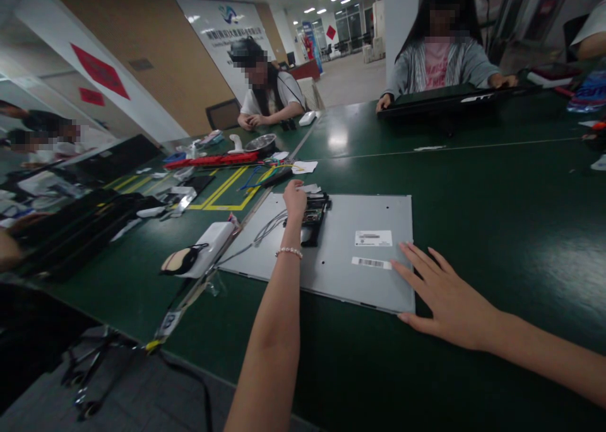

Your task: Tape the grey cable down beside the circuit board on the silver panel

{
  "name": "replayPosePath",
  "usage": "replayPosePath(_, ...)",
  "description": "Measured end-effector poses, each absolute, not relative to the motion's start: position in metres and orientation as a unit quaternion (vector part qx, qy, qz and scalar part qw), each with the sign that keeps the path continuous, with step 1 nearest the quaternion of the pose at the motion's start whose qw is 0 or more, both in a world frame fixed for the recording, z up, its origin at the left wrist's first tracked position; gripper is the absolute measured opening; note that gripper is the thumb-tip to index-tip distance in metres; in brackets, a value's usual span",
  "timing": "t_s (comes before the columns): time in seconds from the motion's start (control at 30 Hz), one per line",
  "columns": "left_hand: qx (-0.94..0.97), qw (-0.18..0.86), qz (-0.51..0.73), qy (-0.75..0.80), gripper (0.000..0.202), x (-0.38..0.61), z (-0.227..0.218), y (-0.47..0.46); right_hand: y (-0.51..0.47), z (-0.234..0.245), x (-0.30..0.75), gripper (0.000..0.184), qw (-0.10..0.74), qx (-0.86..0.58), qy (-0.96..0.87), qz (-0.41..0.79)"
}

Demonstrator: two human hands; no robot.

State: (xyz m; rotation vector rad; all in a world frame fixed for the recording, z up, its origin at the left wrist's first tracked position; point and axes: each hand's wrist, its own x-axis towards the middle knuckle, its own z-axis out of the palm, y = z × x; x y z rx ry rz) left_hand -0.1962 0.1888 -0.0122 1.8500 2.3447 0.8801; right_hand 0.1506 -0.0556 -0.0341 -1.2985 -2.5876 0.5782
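A flat silver-grey panel (341, 274), like the back of a display, lies on the green table. Two white labels (374, 238), one with a barcode, are stuck near its right side. On its upper middle sits a black frame with a circuit board (313, 220), and grey cables (269, 227) run from it to the left. My left hand (295, 201), a beaded bracelet on its wrist, is closed at the upper left edge of that board; what its fingers grip is hidden. My right hand (445, 293) is open, fingers spread over the panel's right edge beside the labels.
A white device (211, 246) with a beige round pad stands left of the panel. Beyond lie colored wires (258, 176), a metal bowl (261, 143) and a red strip (213, 160). Across the table, one person holds a dark flat screen (454, 103); another person (272, 97) sits further left.
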Motion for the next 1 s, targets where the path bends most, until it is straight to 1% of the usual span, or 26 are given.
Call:
replayPosePath(0.13, 0.593, 0.016, 0.293, 0.750, 0.046, -0.193, -0.012, 0.189, -0.056, -0.035, 0.150, 0.088, 0.096, -0.441, -0.871, 0.196)
replayPosePath(0.23, 0.600, 0.013, 0.300, 0.741, 0.047, -0.195, -0.012, 0.189, -0.056, -0.036, 0.151, 0.089, 0.093, -0.438, -0.873, 0.192)
replayPosePath(0.33, 0.608, 0.017, 0.314, 0.729, 0.052, -0.198, -0.013, 0.191, -0.056, -0.035, 0.151, 0.088, 0.089, -0.440, -0.874, 0.187)
replayPosePath(0.53, 0.627, 0.006, 0.345, 0.699, 0.069, -0.199, -0.011, 0.192, -0.055, -0.035, 0.150, 0.088, 0.099, -0.434, -0.876, 0.187)
replayPosePath(0.63, 0.638, 0.007, 0.348, 0.687, 0.071, -0.196, -0.007, 0.190, -0.055, -0.034, 0.151, 0.088, 0.099, -0.434, -0.875, 0.191)
replayPosePath(0.77, 0.642, -0.013, 0.347, 0.683, 0.066, -0.195, 0.003, 0.187, -0.054, -0.033, 0.152, 0.089, 0.093, -0.436, -0.873, 0.199)
replayPosePath(0.9, 0.647, -0.052, 0.350, 0.675, 0.055, -0.199, 0.019, 0.186, -0.054, -0.030, 0.151, 0.090, 0.082, -0.434, -0.876, 0.195)
replayPosePath(1.0, 0.627, -0.066, 0.318, 0.708, 0.048, -0.211, 0.029, 0.183, -0.056, -0.024, 0.151, 0.090, 0.073, -0.436, -0.875, 0.196)
